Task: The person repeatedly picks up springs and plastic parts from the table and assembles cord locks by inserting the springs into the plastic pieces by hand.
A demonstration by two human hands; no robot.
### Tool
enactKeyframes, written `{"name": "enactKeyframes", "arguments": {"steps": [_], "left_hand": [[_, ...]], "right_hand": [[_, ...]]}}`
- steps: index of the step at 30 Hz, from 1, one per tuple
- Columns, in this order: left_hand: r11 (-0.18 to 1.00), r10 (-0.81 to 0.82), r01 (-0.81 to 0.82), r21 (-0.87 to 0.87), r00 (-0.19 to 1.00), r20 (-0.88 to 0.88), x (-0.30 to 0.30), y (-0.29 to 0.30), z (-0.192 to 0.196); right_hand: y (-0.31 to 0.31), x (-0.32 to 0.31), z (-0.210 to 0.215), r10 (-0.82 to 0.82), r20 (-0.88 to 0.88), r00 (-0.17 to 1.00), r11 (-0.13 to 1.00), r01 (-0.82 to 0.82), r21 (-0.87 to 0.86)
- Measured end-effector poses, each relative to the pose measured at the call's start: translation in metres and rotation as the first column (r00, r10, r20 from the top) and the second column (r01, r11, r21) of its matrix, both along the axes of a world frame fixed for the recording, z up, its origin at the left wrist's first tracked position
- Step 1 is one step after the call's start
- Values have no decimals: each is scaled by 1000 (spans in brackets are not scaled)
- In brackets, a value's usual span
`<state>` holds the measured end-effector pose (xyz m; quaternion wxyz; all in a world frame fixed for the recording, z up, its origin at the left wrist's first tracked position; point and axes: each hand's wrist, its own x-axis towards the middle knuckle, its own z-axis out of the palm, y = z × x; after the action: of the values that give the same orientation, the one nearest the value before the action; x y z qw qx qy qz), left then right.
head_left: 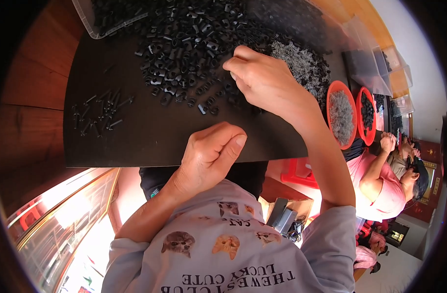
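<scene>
My left hand is closed in a fist over the table's front edge, thumb lying along the curled fingers; whatever it may hold is hidden. Over the right part of a big heap of small black plastic tube-like pieces, my right hand has its fingers pinched together. I cannot make out what sits between those fingertips. Several loose black rings and pieces lie at the heap's near edge, between my two hands. Beyond my right wrist spreads a pile of tiny clear-grey parts mixed with black ones.
Slim black pin-like pieces lie scattered at the left of the dark table. A clear plastic bin stands back left. Two red basins hold grey and black parts at right. A person in pink sits beyond them.
</scene>
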<state>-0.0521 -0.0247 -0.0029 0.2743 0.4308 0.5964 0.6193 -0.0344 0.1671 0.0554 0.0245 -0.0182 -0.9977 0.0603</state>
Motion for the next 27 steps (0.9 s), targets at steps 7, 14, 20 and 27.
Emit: {"name": "enactKeyframes", "arguments": {"steps": [7, 14, 20, 27], "left_hand": [[999, 45, -45, 5, 999, 11, 2, 0, 0], [1000, 23, -23, -20, 999, 35, 2, -1, 1], [982, 160, -181, 52, 948, 275, 10, 0, -2], [981, 53, -128, 145, 898, 437, 8, 1, -4]], "right_hand": [[-7, -2, 0, -3, 51, 999, 994, 8, -109], [-16, -11, -7, -38, 42, 998, 998, 36, 51], [-14, 24, -5, -75, -248, 966, 846, -70, -528], [-46, 71, -18, -150, -328, 933, 762, -102, -639]]}}
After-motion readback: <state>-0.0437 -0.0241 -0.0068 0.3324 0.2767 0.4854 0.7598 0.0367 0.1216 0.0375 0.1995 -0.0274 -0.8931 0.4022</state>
